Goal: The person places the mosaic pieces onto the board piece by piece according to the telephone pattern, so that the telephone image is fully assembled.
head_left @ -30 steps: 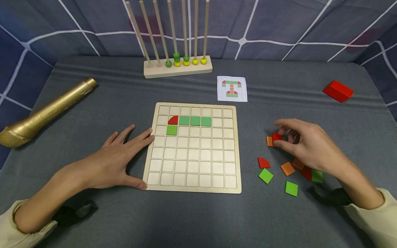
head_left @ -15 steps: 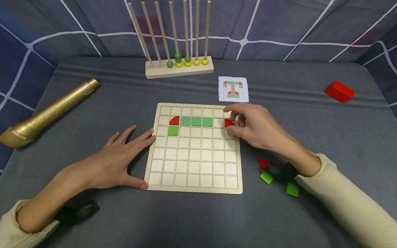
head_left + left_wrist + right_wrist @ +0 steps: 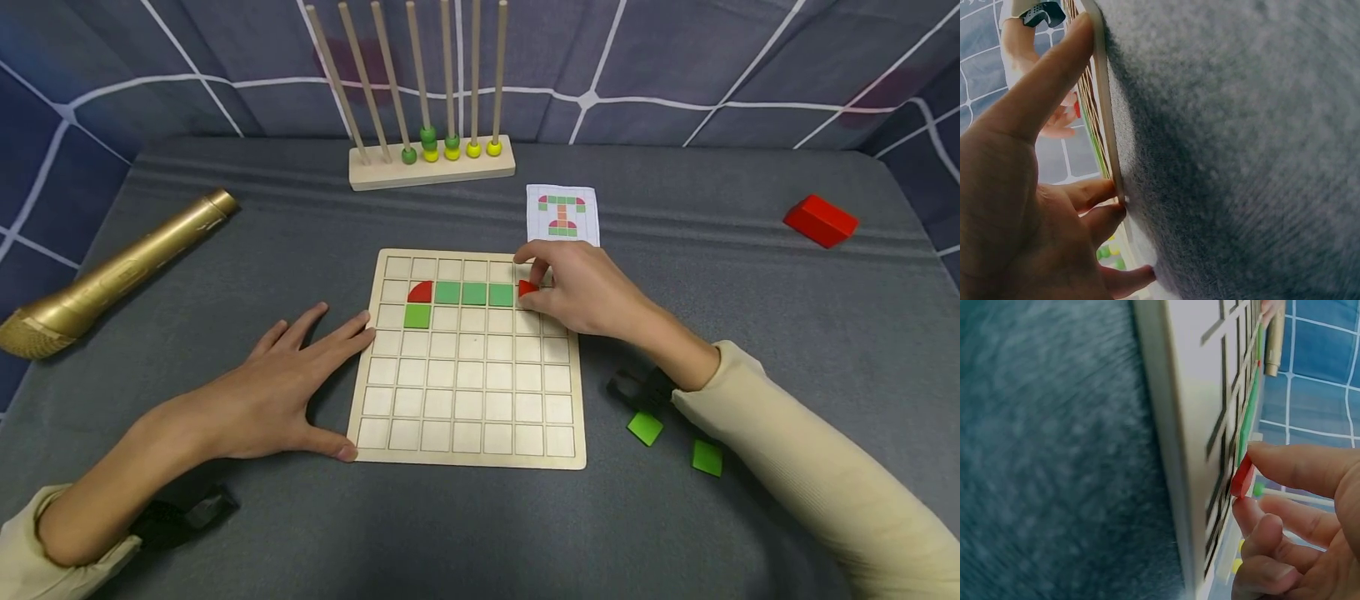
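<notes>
A wooden grid board (image 3: 469,392) lies flat in the middle of the table. In its second row sit a red quarter-circle tile (image 3: 421,292) and three green square tiles (image 3: 474,293); a lighter green tile (image 3: 417,316) lies below the red one. My right hand (image 3: 585,287) pinches another red quarter-circle tile (image 3: 1243,477) between thumb and fingertips, right at the cell beside the last green tile. My left hand (image 3: 277,392) rests spread on the table, thumb and fingertips touching the board's left edge.
Behind the board lies a pattern card (image 3: 562,212), with a bead-rod stand (image 3: 431,171) farther back. A gold microphone (image 3: 120,271) is at left, a red block (image 3: 821,221) at far right. Loose green tiles (image 3: 645,427) lie near the right sleeve (image 3: 810,467), which hides other tiles.
My right hand has picked up the red quarter-circle tile from the loose pieces and carried it left onto the board's second row. The left hand has stayed at the board's edge.
</notes>
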Demonstrator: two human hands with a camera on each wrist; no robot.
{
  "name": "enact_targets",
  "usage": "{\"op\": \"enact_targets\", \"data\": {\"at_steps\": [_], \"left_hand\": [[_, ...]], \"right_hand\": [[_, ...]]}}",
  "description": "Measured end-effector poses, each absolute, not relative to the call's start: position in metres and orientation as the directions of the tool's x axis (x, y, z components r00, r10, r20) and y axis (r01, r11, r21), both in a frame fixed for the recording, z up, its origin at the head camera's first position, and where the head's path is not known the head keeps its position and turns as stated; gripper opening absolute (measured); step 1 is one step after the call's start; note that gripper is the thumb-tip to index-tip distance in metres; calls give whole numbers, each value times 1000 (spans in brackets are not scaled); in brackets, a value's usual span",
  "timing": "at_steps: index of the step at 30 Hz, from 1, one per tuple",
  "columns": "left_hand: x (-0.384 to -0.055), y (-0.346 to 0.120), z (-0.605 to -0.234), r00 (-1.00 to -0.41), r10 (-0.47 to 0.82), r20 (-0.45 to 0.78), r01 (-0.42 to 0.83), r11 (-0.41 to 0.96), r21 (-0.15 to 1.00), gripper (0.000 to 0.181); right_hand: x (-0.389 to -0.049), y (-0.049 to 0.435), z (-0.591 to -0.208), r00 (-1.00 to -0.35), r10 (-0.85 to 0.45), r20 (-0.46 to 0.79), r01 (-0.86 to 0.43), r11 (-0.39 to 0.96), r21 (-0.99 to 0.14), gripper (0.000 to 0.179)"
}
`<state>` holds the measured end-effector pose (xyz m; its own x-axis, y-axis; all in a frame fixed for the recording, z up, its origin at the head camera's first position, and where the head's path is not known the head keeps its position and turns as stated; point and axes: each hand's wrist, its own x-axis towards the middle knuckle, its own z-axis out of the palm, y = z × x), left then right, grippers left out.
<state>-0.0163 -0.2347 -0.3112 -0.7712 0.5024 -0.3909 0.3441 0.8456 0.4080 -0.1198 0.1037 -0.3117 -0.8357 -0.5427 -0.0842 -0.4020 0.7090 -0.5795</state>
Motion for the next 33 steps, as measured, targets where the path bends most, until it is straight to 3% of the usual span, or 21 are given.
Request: {"op": "enact_targets", "data": {"at_steps": [18,26,33], "left_hand": [[-15,-234,-310,-774,505,-382,349,844,408,123],[-15,-233,-310,-775,501,-386,343,846,409,124],[-15,-235,-310,-774,504,-384,347,844,409,124]], "right_hand": [[-113,117,-315,-814,-581,-24,-443,647,-620,25],[-97,159,-300,-845,-535,-15,-422,682,-597,26],[-71,199,-302,-823,-567,27,-484,675,-556,28]]}}
